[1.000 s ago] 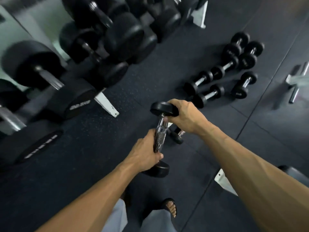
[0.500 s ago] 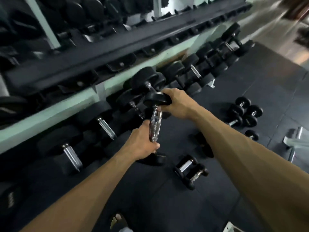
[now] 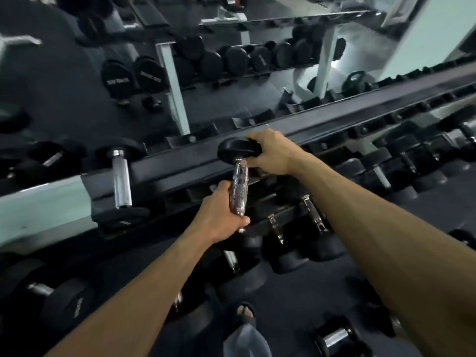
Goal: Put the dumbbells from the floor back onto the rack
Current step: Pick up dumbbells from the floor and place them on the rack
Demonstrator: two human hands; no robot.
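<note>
Small dumbbell w/ black round heads + knurled chrome handle (image 3: 239, 194): off floor, near-upright, far head at 12 o'clock over top rail of long black steel rack (image 3: 334, 122). Another black/chrome dumbbell (image 3: 121, 179) sits racked at its 9 o'clock, lying across the rails.

wall mirror (image 3: 257, 81), kettlebell (image 3: 356, 82)

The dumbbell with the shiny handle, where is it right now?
In the head view, the black dumbbell with the shiny knurled handle is mid-frame, held in both hands over the rack's black top rail, right of a racked chrome-handled dumbbell.
</note>
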